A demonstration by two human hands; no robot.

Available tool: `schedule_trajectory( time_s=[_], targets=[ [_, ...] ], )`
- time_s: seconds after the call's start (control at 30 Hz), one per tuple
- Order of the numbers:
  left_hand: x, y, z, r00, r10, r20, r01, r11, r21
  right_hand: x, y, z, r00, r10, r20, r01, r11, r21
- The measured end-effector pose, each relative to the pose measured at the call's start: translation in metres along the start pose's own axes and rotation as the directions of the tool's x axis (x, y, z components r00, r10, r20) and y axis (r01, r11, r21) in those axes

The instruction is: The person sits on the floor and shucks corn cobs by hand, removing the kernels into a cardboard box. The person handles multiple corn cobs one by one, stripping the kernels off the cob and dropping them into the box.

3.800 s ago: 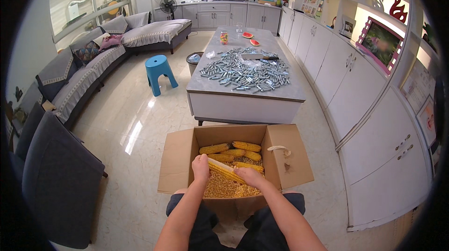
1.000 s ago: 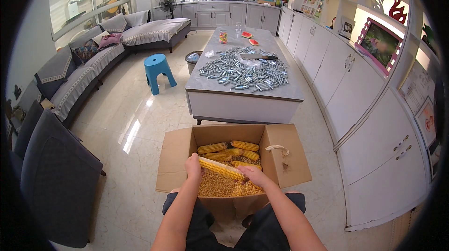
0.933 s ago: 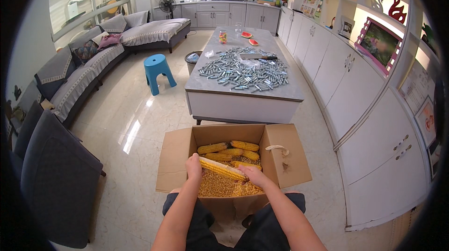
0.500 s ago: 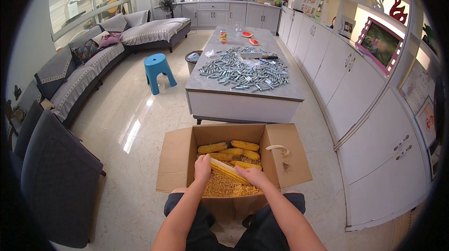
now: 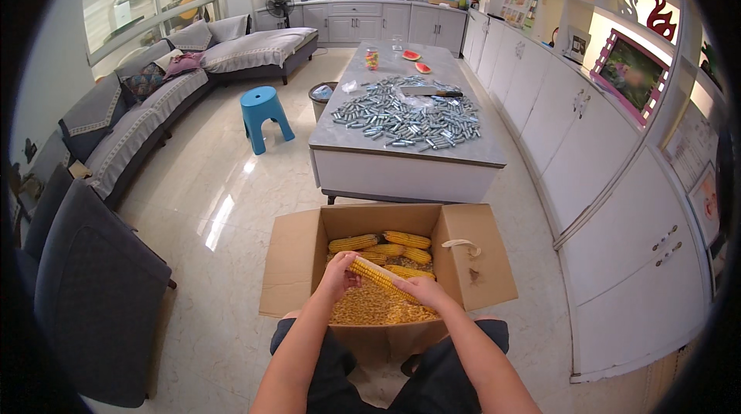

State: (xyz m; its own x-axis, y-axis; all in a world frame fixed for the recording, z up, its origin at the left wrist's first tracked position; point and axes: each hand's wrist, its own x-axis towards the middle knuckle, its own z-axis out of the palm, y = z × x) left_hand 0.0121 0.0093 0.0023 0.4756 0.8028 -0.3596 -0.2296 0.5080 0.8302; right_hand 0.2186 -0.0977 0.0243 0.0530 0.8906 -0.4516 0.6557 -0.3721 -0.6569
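Over an open cardboard box (image 5: 287,263), I hold a yellow corn cob (image 5: 378,275) aslant, its far end to the left. A pale strip bare of kernels runs along its upper side. My left hand (image 5: 338,277) is closed round the far left end, fingers curled beneath it. Closer to me, my right hand (image 5: 421,290) grips the lower right part, thumb along the top. Below, loose corn kernels (image 5: 370,310) cover the bottom of the box. Several whole corn cobs (image 5: 353,243) lie against its far wall.
A curled pale strip (image 5: 461,245) rests on the right flap. Beyond the box stands a low table (image 5: 332,133) with many small metal cylinders (image 5: 409,117), a knife (image 5: 432,91), watermelon slices (image 5: 411,55) and a jar (image 5: 372,58). A blue stool (image 5: 265,117) stands left, white cabinets (image 5: 610,260) right.
The cob has turned a little in my hands, so its bare strip looks narrower. My left hand has shifted slightly, its fingers now showing under the cob. The view has moved slightly.
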Motion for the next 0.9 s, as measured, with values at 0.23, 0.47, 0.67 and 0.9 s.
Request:
schedule_trajectory(
  time_s=[0.23, 0.47, 0.67, 0.9],
  targets=[
    [0.001, -0.004, 0.004, 0.986, -0.02, -0.164, 0.036, 0.995, 0.091, -0.011, -0.011, 0.01, 0.991, -0.027, -0.132, 0.008, 0.99, -0.138],
    [0.0, -0.001, 0.017, 0.964, -0.06, -0.26, 0.097, 0.987, 0.13, -0.013, -0.009, 0.017, 0.993, 0.023, -0.117, -0.043, 0.985, -0.167],
    [0.004, -0.008, 0.013, 0.93, -0.059, -0.364, 0.136, 0.972, 0.191, -0.016, -0.013, 0.024, 0.985, -0.051, -0.165, -0.007, 0.941, -0.337],
    [0.004, -0.004, 0.006, 0.961, -0.209, -0.182, 0.204, 0.978, -0.042, -0.007, -0.008, 0.013, 0.997, 0.074, -0.025, -0.077, 0.984, -0.161]
  ],
)
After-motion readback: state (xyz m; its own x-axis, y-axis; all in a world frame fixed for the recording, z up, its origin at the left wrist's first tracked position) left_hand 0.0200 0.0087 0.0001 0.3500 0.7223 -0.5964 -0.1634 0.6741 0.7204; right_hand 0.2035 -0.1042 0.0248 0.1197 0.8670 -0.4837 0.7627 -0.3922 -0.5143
